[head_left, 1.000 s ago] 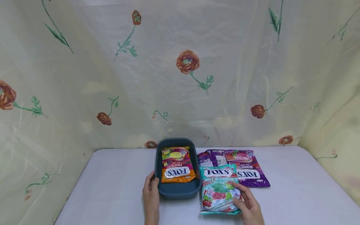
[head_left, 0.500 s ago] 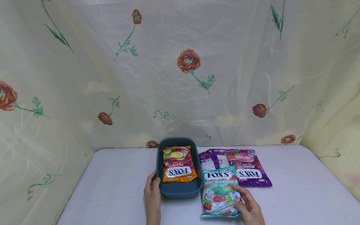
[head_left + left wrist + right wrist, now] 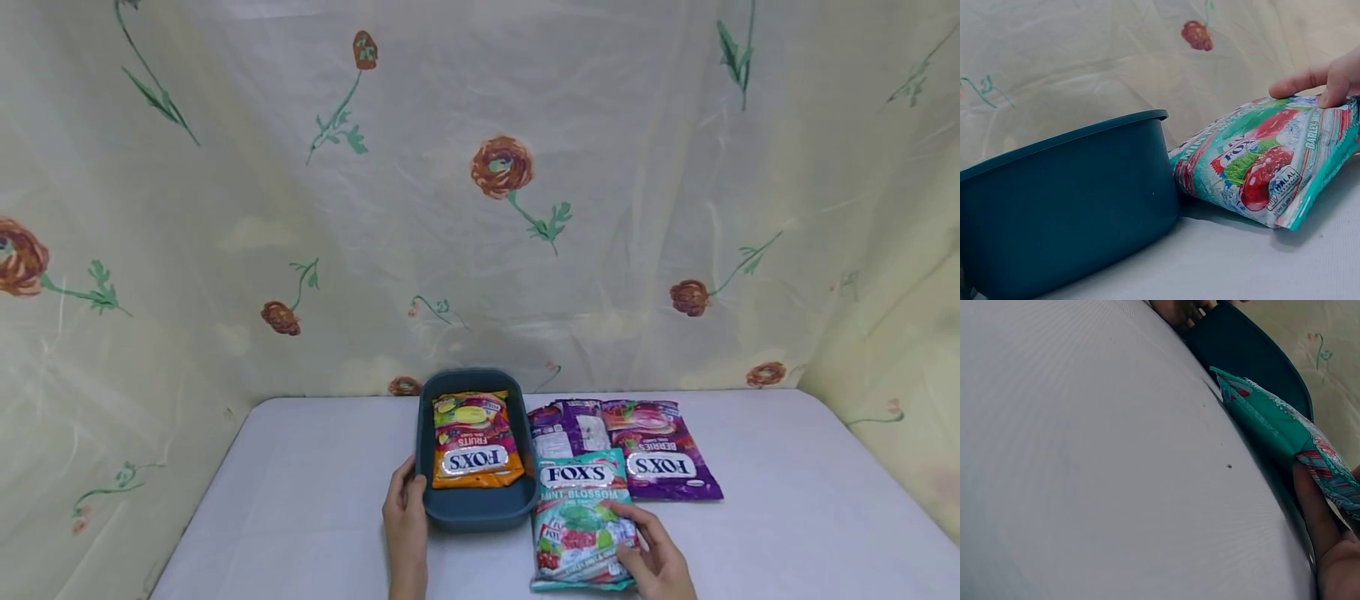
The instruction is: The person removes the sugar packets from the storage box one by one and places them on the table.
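Mint candy bag point(image 3: 573, 523), one, tilted, just right of the blue container point(image 3: 477, 513); probably light, pliable and slick, best taken by its side edge, where the right hand point(image 3: 654, 554) grips it; left hand point(image 3: 406, 508), fingers relaxed, against the container's wall.

1 tub point(image 3: 480, 507), 2 hands point(image 3: 405, 504) point(image 3: 654, 552), 1 orange pkt point(image 3: 474, 442), 1 green pkt point(image 3: 579, 521), prob. 2 purple pkts point(image 3: 663, 458) point(image 3: 570, 429).

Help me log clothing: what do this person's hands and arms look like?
The left hand and right hand are bare, with no gloves and no rings visible. The left forearm shows no sleeve up to the picture's edge; the right forearm is cut off.
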